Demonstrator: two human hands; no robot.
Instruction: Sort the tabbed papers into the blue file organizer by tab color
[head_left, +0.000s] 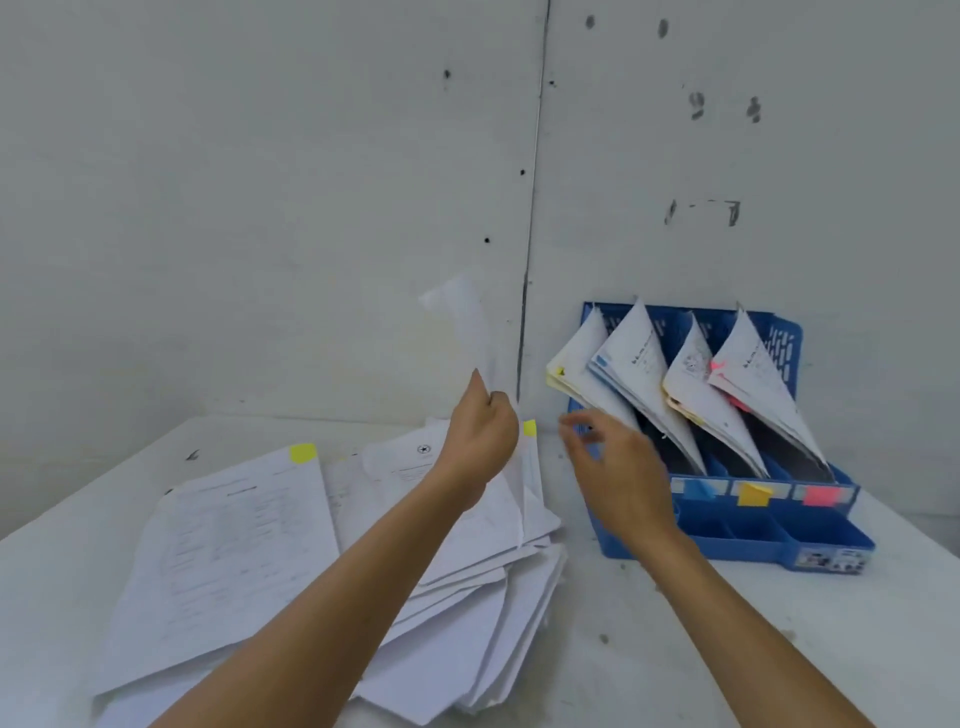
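My left hand pinches a white sheet with a yellow tab and holds it upright above the loose pile of tabbed papers. My right hand, blurred, hovers with fingers spread just left of the blue file organizer and holds nothing. The organizer stands against the wall with papers leaning in its slots: yellow-tabbed, blue-tabbed, orange-tabbed and pink-tabbed. Blue, orange and pink labels mark its front.
The top sheet of the pile carries a yellow tab. The white table meets two white walls in a corner just behind the pile and organizer.
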